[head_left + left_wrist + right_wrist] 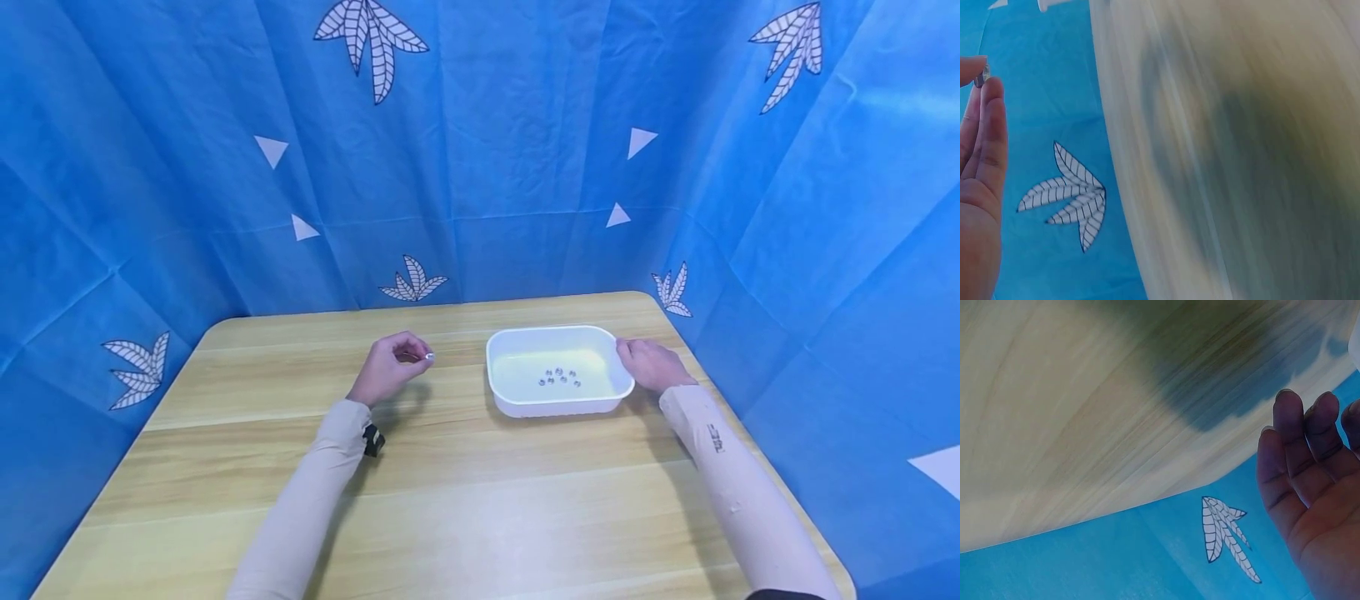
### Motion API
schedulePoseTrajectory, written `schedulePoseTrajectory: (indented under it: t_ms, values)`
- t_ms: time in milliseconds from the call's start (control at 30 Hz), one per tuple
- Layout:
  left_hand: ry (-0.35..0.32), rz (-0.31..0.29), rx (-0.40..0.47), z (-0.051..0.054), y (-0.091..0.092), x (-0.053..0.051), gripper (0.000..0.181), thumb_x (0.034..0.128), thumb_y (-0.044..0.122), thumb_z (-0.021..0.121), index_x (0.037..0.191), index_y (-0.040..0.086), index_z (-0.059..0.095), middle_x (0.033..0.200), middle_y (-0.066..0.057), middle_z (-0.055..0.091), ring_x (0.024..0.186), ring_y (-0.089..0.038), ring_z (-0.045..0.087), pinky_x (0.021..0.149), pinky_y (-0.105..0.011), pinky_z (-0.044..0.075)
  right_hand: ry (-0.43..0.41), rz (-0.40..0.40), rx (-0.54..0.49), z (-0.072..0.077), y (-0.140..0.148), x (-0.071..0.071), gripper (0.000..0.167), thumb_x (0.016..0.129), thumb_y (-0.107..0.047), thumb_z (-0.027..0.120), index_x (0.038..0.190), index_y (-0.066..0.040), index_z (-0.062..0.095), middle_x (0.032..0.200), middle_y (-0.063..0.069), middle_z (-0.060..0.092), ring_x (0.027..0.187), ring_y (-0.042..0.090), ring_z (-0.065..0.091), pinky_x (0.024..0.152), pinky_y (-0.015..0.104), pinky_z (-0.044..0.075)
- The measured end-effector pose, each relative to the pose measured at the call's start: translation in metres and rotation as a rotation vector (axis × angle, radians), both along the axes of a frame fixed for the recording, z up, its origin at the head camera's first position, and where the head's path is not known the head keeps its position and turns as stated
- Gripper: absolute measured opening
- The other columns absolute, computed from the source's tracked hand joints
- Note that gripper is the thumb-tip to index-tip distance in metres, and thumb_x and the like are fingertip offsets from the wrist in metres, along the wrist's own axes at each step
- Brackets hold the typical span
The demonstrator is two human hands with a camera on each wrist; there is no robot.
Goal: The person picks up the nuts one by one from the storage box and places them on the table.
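My left hand (392, 365) is held above the table, left of a white plastic basin (558, 409). Between thumb and fingertips it pinches a small shiny silvery piece (430, 357), also seen at the fingertips in the left wrist view (982, 76); its exact kind is too small to tell. Several similar small shiny pieces (558, 372) lie loose on the basin's floor. My right hand (654, 364) grips the basin's right end at the rim. In the right wrist view its fingers (1297, 447) are bent, and only a sliver of the basin (1355, 347) shows.
The basin stands on a light wood-grain table (480, 500) with rounded corners. A blue curtain (510, 150) with white leaf prints hangs behind the table and along both sides. A black band (372, 440) sits at the left wrist.
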State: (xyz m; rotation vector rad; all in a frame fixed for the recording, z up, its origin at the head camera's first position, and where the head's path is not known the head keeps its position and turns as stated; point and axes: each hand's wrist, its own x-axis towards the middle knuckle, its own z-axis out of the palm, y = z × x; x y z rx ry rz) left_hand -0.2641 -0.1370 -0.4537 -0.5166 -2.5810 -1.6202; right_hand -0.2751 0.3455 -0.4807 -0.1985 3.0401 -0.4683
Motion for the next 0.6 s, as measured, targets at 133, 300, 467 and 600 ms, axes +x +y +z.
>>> schedulePoseTrajectory:
  t_ms: [133, 300, 467, 600]
  values:
    - [-0.003, -0.004, -0.008, 0.004, -0.01, 0.005, 0.012, 0.0898, -0.001, 0.075, 0.098, -0.006, 0.067, 0.111, -0.022, 0.073, 0.097, -0.027, 0.07, 0.09, -0.02, 0.058, 0.002, -0.003, 0.004, -0.001, 0.002, -0.001, 0.077, 0.11, -0.048, 0.011, 0.136, 0.005, 0.06, 0.137, 0.031, 0.062, 0.127, 0.053, 0.058, 0.108, 0.064, 0.047]
    - [0.001, 0.024, -0.03, -0.009, -0.028, -0.002, 0.013, 0.0907, 0.003, 0.076, 0.097, -0.003, 0.067, 0.114, -0.02, 0.073, 0.098, -0.025, 0.07, 0.087, -0.015, 0.056, -0.001, -0.005, -0.002, -0.001, 0.002, -0.001, 0.076, 0.11, -0.047, 0.012, 0.136, 0.005, 0.06, 0.138, 0.031, 0.062, 0.128, 0.053, 0.058, 0.108, 0.064, 0.047]
    - [0.018, 0.052, -0.043, -0.02, -0.045, -0.004, 0.014, 0.09, 0.007, 0.078, 0.095, 0.0, 0.066, 0.111, -0.016, 0.073, 0.096, -0.022, 0.07, 0.085, -0.014, 0.057, -0.008, -0.004, -0.012, 0.0, 0.0, 0.0, 0.075, 0.11, -0.046, 0.012, 0.134, 0.004, 0.062, 0.137, 0.031, 0.063, 0.127, 0.053, 0.058, 0.107, 0.064, 0.048]
    - [0.032, 0.059, -0.051, -0.023, -0.055, -0.003, 0.014, 0.089, 0.006, 0.078, 0.092, 0.002, 0.066, 0.107, -0.015, 0.074, 0.093, -0.019, 0.071, 0.083, -0.014, 0.058, -0.002, -0.001, -0.009, 0.0, 0.0, 0.001, 0.075, 0.11, -0.046, 0.012, 0.135, 0.005, 0.061, 0.137, 0.031, 0.062, 0.128, 0.053, 0.058, 0.108, 0.064, 0.047]
